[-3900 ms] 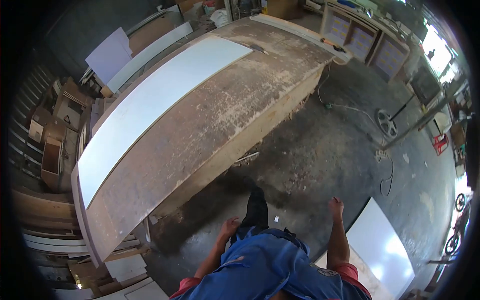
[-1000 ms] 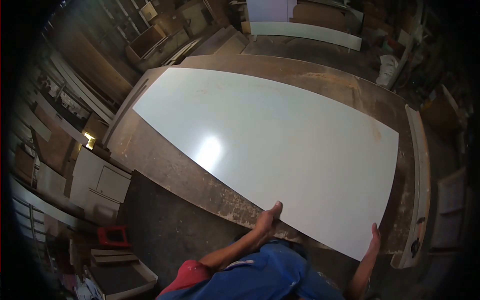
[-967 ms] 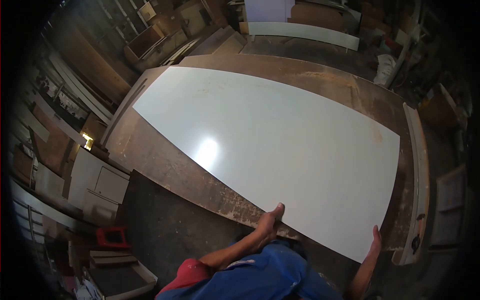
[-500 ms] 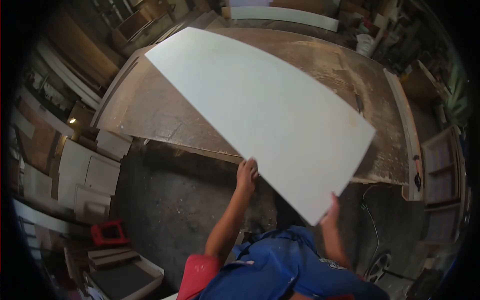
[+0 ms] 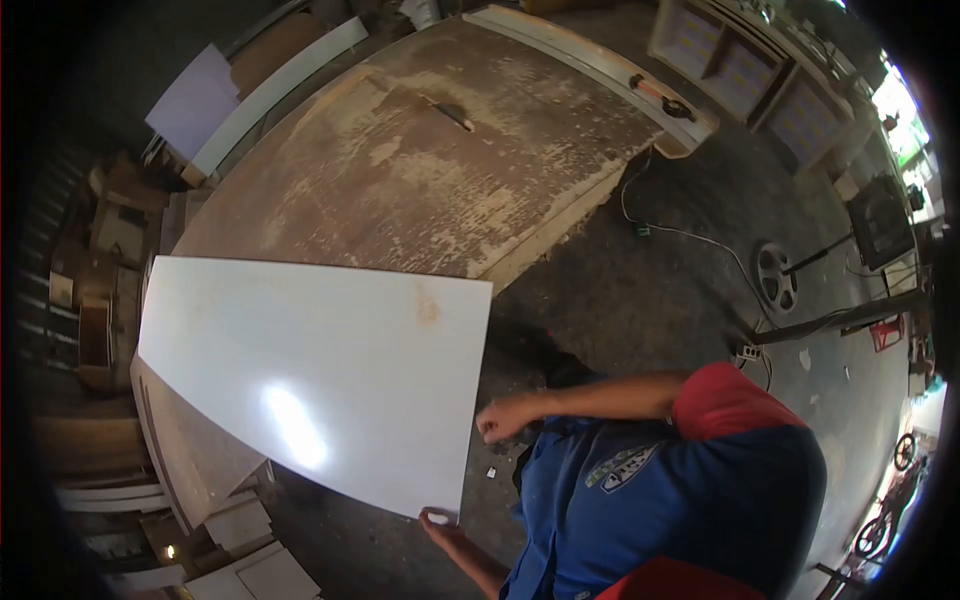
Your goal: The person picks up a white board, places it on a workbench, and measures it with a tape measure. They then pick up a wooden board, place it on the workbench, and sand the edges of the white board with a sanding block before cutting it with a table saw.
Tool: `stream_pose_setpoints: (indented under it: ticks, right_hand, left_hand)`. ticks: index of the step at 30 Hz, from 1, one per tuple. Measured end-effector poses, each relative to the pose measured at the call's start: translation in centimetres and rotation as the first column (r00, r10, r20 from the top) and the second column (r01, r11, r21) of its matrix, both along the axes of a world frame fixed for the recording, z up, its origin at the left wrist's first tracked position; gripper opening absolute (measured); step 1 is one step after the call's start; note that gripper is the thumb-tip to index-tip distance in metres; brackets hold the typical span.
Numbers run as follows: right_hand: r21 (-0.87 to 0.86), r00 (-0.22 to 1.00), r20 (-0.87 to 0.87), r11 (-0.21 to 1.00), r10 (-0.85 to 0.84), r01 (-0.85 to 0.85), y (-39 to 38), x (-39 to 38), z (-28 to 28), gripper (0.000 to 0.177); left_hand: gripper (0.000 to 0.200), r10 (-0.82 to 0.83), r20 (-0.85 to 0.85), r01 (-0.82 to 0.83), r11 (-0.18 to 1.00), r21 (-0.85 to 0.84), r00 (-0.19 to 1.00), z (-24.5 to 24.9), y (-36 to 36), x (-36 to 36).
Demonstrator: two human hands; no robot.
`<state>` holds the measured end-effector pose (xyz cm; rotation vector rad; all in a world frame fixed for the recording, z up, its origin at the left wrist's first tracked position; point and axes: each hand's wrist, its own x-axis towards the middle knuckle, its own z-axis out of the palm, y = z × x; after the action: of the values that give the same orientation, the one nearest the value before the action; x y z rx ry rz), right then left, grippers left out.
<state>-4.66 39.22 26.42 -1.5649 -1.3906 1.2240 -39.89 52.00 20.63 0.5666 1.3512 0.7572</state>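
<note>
A large white panel [image 5: 330,350] with one curved edge and a brownish stain lies partly over the worn wooden table [image 5: 340,200], its near end jutting past the table edge. My left hand [image 5: 440,526] grips the panel's near corner at the bottom, with the thumb on the top face. Beside the panel's right-hand edge is my right hand [image 5: 508,417], fingers curled in, a narrow gap between it and the edge. Light glares off the panel's surface.
A dark blade-like piece [image 5: 452,115] stands up from the tabletop. An orange and black tool [image 5: 660,98] rests on the table's far rail. Shelving [image 5: 740,62] is beyond, and a cable [image 5: 700,237] crosses the floor near a spoked wheel [image 5: 777,277]. White boards [image 5: 265,575] lean lower left.
The view has swung to the right. The panel now appears turned, farther left in view. My right hand has come off its edge, while my left hand is now at the near corner.
</note>
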Motion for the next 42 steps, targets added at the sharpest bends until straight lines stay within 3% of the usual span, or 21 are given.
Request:
stream_pose_setpoints:
  ticks: [4, 5, 8, 10, 12, 13, 14, 15, 16, 18, 19, 21, 23, 25, 29, 31, 33, 35, 38, 40, 42]
  right_hand:
    - [0.196, 0.909, 0.305, 0.952, -0.286, 0.234, -4.7, 14.0, 3.5, 0.024]
    - [0.012, 0.869, 0.368, 0.936, -0.331, 0.351, -6.2, 18.3, 4.0, 0.023]
    - [0.252, 0.394, 0.642, 0.665, -0.658, 0.703, -13.5, 32.0, 3.2, 0.015]
    - [0.342, 0.275, 0.593, 0.546, -0.757, 0.764, -19.7, 41.7, 3.9, 0.027]
    - [0.525, -0.028, 0.722, 0.521, -0.691, 0.673, -27.2, 53.2, -0.1, 0.027]
    - [0.378, -0.139, 0.905, 0.612, -0.401, 0.695, -30.0, 58.0, 1.8, 0.03]
    - [0.548, 0.191, 0.593, 0.567, -0.782, 0.615, -38.0, 68.6, -6.5, 0.038]
    - [0.701, -0.225, 0.668, 0.499, -0.709, 0.509, -38.8, 69.3, -2.9, 0.035]
    - [0.614, -0.263, 0.689, 0.35, -0.676, 0.708, -39.8, 71.5, -1.5, 0.037]
    - [0.374, -0.226, 0.904, 0.416, -0.363, 0.829, -41.3, 73.7, 1.0, 0.044]
    - [0.384, -0.278, 0.919, 0.479, -0.278, 0.789, -45.8, 79.3, -4.6, 0.046]
    - [0.224, 0.064, 0.822, 0.424, -0.567, 0.878, -45.8, 79.9, -3.8, 0.048]
    - [0.284, -0.012, 0.928, 0.686, -0.372, 0.67, -49.6, 85.2, -10.2, 0.05]
    - [0.311, -0.102, 0.918, 0.535, -0.383, 0.785, -46.2, 81.2, -7.0, 0.045]
    - [0.168, 0.002, 0.877, 0.311, -0.48, 0.935, -40.9, 76.0, -0.4, 0.046]
    - [0.451, -0.211, 0.718, 0.213, -0.663, 0.867, -39.8, 75.0, 0.0, 0.05]
    - [0.494, 0.184, 0.421, 0.395, -0.888, 0.775, -39.5, 74.1, -4.0, 0.051]
    - [-0.018, 0.215, -0.132, 0.219, -0.968, 0.976, -31.7, 60.1, 3.4, 0.046]
    - [-0.199, 0.728, -0.22, 0.761, -0.649, 0.618, -23.8, 46.0, 8.1, 0.032]
    - [0.097, 0.921, -0.102, 0.918, -0.376, 0.385, -19.4, 38.2, 7.5, 0.035]
    - [0.059, 0.954, -0.132, 0.959, -0.268, 0.277, -16.4, 31.9, 8.3, 0.037]
  left_hand:
    - [0.052, -0.009, -0.23, 0.06, 0.975, 0.216, 0.973, 0.3, -1.1, 0.6]
    - [0.055, -0.035, -0.281, 0.124, 0.945, 0.304, 0.959, -0.8, -1.4, -0.7]
    - [0.062, 0.016, -0.37, 0.086, 0.962, 0.258, 0.929, -4.9, -2.3, -3.1]
    - [0.062, 0.214, -0.412, -0.173, 0.976, 0.134, 0.886, -3.2, -5.7, 0.7]
    - [0.059, 0.418, -0.379, -0.467, 0.883, -0.043, 0.825, -2.8, -10.0, 5.0]
    - [0.056, 0.48, -0.311, -0.528, 0.845, -0.088, 0.82, -3.7, -13.1, 5.4]
    - [0.054, 0.45, -0.259, -0.493, 0.859, -0.135, 0.855, -2.4, -15.9, 8.5]
    - [0.054, 0.461, -0.279, -0.525, 0.819, -0.231, 0.842, -1.2, -17.3, 12.2]
    - [0.05, 0.443, -0.22, -0.49, 0.831, -0.263, 0.869, -1.2, -18.8, 14.5]
    - [0.047, 0.232, -0.168, -0.273, 0.917, -0.291, 0.958, -2.0, -21.1, 18.1]
    - [0.047, 0.286, -0.163, -0.322, 0.903, -0.284, 0.944, -1.1, -22.2, 20.5]
    - [0.043, -0.074, -0.278, 0.024, 0.984, -0.177, 0.958, 3.2, -23.3, 26.9]
    - [0.044, -0.201, -0.323, 0.162, 0.976, -0.145, 0.925, 5.4, -23.4, 30.6]
    - [0.046, -0.326, -0.377, 0.303, 0.945, -0.119, 0.867, 6.9, -23.1, 33.0]
    - [0.044, -0.45, -0.438, 0.484, 0.874, -0.037, 0.779, 7.3, -22.1, 35.0]
    - [0.043, -0.455, -0.471, 0.526, 0.85, 0.023, 0.756, 7.4, -20.6, 36.5]
    - [0.042, -0.455, -0.476, 0.568, 0.814, 0.12, 0.753, 9.2, -19.8, 39.3]
    - [0.04, -0.506, -0.356, 0.591, 0.783, 0.192, 0.786, 11.4, -19.0, 43.0]
    - [0.04, -0.638, -0.189, 0.664, 0.695, 0.276, 0.746, 12.4, -18.8, 47.4]
    - [0.04, -0.683, -0.123, 0.684, 0.67, 0.288, 0.72, 13.8, -19.0, 49.4]
    - [0.036, -0.787, -0.098, 0.772, 0.561, 0.3, 0.61, 14.2, -18.5, 49.3]
